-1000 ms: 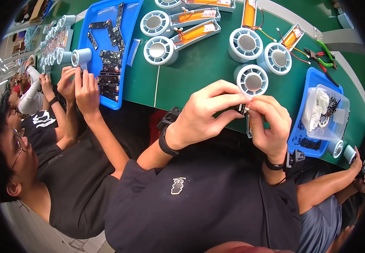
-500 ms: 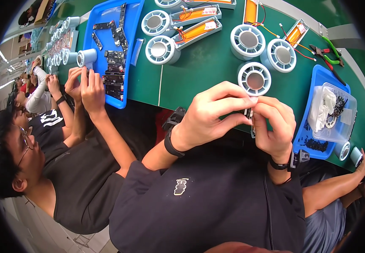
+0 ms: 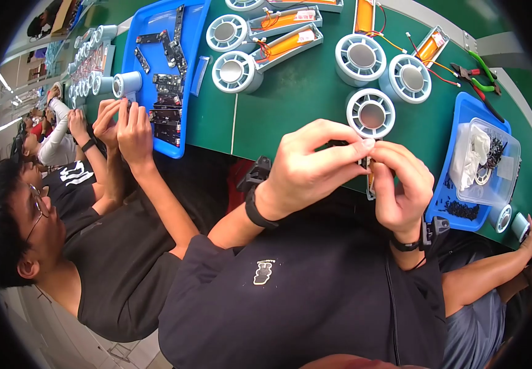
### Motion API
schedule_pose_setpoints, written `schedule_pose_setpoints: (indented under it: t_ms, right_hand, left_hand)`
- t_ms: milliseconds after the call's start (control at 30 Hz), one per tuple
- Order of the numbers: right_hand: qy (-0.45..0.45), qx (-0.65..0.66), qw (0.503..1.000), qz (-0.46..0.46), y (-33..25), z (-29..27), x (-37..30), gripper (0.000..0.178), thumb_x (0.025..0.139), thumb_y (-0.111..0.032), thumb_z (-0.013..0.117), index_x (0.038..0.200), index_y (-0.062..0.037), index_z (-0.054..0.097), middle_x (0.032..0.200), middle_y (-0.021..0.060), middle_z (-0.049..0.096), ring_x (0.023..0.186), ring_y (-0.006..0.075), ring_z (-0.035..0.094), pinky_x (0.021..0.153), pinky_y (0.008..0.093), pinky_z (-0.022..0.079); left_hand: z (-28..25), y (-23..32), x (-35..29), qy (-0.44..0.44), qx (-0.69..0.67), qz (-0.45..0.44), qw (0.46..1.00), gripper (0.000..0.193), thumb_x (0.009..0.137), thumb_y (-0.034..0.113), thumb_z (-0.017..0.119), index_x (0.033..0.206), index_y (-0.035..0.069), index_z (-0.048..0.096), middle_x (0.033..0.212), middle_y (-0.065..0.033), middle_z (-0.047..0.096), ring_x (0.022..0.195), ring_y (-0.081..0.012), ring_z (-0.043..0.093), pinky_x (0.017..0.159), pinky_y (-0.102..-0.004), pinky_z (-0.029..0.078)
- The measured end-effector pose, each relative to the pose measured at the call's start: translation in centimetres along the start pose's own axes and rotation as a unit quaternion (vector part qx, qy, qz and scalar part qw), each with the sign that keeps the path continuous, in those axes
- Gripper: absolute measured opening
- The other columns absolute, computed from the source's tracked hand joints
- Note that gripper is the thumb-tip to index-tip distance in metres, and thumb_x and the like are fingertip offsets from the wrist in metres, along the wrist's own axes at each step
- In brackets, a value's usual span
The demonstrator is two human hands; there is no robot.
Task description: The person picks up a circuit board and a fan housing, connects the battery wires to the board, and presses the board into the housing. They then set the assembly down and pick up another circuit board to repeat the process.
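A light-blue handheld fan (image 3: 370, 113) with a round spoked head lies in front of me. Part of its open handle (image 3: 371, 186), with something orange inside, shows between my hands. My left hand (image 3: 315, 158) is closed in a pinch just below the fan head, on a small dark part (image 3: 363, 162) mostly covered by the fingers. My right hand (image 3: 402, 184) meets it there, thumb and fingers closed together over the handle. What the right fingertips pinch is hidden.
Several more fans (image 3: 234, 72) with orange batteries and loose wires lie farther out. A blue tray (image 3: 182, 132) of circuit boards stands left, by a co-worker's hands (image 3: 132, 132). On the right are pliers (image 3: 484, 83) and a blue tray (image 3: 461, 111) holding a clear box (image 3: 512, 178).
My hands have shifted slightly at the fan, and the right fingers have drawn back a little from the left thumb. More of the handle's orange inside shows now.
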State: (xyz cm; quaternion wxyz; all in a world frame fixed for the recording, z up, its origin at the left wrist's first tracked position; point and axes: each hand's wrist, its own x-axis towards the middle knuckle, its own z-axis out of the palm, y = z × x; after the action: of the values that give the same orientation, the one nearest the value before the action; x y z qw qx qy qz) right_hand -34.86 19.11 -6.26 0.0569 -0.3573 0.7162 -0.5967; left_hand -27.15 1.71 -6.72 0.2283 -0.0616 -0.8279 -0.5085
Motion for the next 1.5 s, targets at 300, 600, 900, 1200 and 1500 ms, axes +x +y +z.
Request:
schedule_pose_setpoints:
  t_ms: [300,600,900,1200,1500]
  right_hand:
    - [0.073,-0.006,0.996,0.051,-0.6,1.0,-1.7,0.012,0.09,0.003,0.075,0.102,0.0054,0.071,0.093,0.0152,0.075,0.072,0.0118,0.066,0.058,0.022,0.047]
    - [0.021,-0.102,0.994,-0.036,-1.0,0.1,-1.2,0.024,0.082,0.009,0.077,0.104,0.0015,0.072,0.096,0.0141,0.071,0.072,0.0198,0.067,0.06,0.0281,0.052]
    - [-0.009,-0.14,0.99,-0.026,0.2,0.2,-1.5,0.027,0.081,0.012,0.077,0.105,0.001,0.072,0.098,0.0137,0.071,0.079,0.0175,0.069,0.064,0.0284,0.053]
    - [0.104,-0.004,0.987,0.124,-0.8,1.1,-1.0,0.019,0.082,0.012,0.076,0.099,0.0024,0.074,0.086,0.0112,0.076,0.071,0.0178,0.073,0.06,0.0272,0.054]
    - [0.03,0.079,0.996,0.038,1.6,0.3,-1.1,0.022,0.087,0.012,0.073,0.107,0.0017,0.073,0.096,0.0115,0.077,0.072,0.0094,0.067,0.06,0.0202,0.049]
  left_hand:
    - [1.4,0.4,-0.5,0.053,0.09,0.056,0.993,0.041,0.069,0.0,0.089,0.107,0.005,0.078,0.1,-0.0084,0.072,0.084,-0.0219,0.072,0.068,-0.0319,0.059]
    - [-0.4,1.2,-0.6,0.034,0.116,-0.064,0.991,0.042,0.072,0.002,0.089,0.112,0.004,0.076,0.1,-0.0086,0.069,0.082,-0.021,0.07,0.069,-0.0304,0.058]
    - [-1.2,1.6,-0.2,0.044,0.098,-0.123,0.987,0.04,0.075,0.002,0.087,0.113,0.005,0.075,0.1,-0.0091,0.069,0.082,-0.0228,0.07,0.071,-0.0321,0.057]
    - [-1.9,1.3,0.5,-0.112,0.088,-0.061,0.988,0.043,0.075,-0.002,0.086,0.116,0.003,0.075,0.11,-0.0121,0.069,0.085,-0.0203,0.071,0.072,-0.0319,0.06]
    - [-1.7,2.0,0.4,-0.079,-0.05,-0.124,0.988,0.038,0.08,-0.009,0.08,0.116,0.001,0.076,0.119,-0.0144,0.069,0.091,-0.0217,0.076,0.08,-0.0304,0.064]
